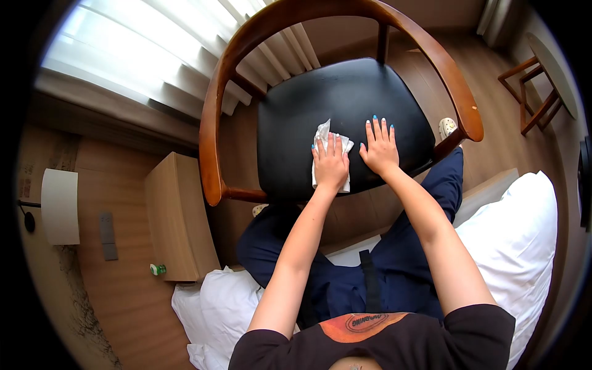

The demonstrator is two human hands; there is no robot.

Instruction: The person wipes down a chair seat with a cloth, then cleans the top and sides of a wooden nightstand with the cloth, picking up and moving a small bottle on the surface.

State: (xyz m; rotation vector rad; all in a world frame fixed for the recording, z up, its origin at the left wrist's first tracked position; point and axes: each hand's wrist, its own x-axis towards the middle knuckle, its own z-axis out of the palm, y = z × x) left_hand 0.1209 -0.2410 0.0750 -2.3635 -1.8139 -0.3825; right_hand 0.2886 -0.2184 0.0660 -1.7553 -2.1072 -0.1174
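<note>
On the black chair seat [296, 111], the left hand [331, 168] lies flat, fingers apart, over a white wipe [323, 131] running front-to-back; the right hand [380, 152] lies palm-down, fingers spread.

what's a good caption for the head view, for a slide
Left hand pressing a crumpled white cloth on a black padded chair seat, right hand flat beside it

The seat [308, 98] looks like smooth black leather, the chair frame [217, 123] glossy wood, the wipe [320, 132] crumpled and matt.
</note>
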